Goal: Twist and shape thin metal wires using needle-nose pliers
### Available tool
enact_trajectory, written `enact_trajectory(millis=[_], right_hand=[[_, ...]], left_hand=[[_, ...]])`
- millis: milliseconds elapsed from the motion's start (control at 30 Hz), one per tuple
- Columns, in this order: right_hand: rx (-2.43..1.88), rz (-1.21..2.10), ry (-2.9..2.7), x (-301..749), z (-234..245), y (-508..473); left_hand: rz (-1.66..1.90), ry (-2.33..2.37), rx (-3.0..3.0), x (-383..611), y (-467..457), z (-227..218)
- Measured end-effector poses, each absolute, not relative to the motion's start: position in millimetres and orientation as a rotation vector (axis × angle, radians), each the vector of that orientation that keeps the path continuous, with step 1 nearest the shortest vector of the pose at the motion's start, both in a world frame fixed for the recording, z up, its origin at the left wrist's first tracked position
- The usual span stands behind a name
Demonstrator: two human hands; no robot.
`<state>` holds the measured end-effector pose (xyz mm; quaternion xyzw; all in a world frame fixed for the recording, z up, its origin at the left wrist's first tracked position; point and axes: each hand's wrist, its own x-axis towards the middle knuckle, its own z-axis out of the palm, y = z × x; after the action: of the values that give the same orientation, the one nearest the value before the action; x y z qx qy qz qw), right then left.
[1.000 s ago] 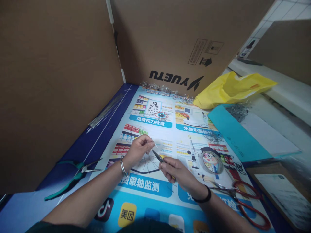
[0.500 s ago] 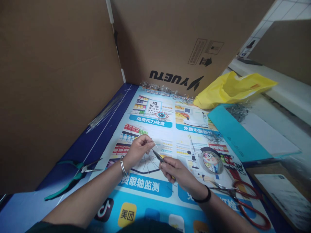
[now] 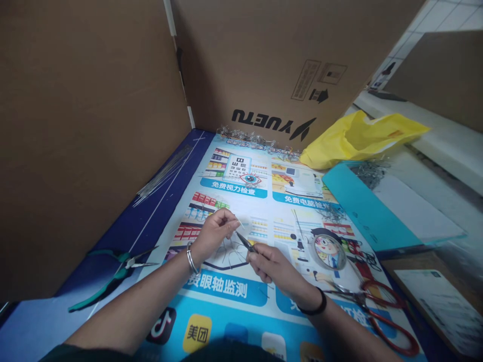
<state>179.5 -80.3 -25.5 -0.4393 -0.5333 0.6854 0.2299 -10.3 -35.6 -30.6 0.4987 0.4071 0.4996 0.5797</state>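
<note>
My left hand (image 3: 219,232) pinches a thin wire (image 3: 240,222), whose short end sticks out past the fingertips. In my right hand (image 3: 270,261) are small pliers (image 3: 244,242), gripped by the handles, with their dark jaws pointing up and left to the wire at my left fingertips. Whether the jaws are closed on the wire is too small to tell. Below my left hand, several loose thin wires (image 3: 231,255) lie on the printed poster (image 3: 269,201). A silver bangle circles my left wrist, and a black band my right.
Green-handled pliers (image 3: 113,274) lie at left, below a bundle of straight wires (image 3: 162,176). Red-handled scissors (image 3: 381,301) and a tape roll (image 3: 329,252) lie at right. Behind are a yellow bag (image 3: 362,138), a teal folder (image 3: 373,211) with wire pieces, and cardboard walls (image 3: 264,60).
My right fingers have closed in slightly around the plier handles. Both hands otherwise keep nearly the same place, and the wire is still in my left fingers.
</note>
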Motion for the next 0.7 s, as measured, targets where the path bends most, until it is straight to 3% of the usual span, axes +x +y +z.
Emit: enact_trajectory(millis=[700], right_hand=[[-1.237,1.826,-1.519,180.1,-30.7,-80.8]], left_hand=[[1.218,0.997,1.25,-9.7,-36.9,-30.9]])
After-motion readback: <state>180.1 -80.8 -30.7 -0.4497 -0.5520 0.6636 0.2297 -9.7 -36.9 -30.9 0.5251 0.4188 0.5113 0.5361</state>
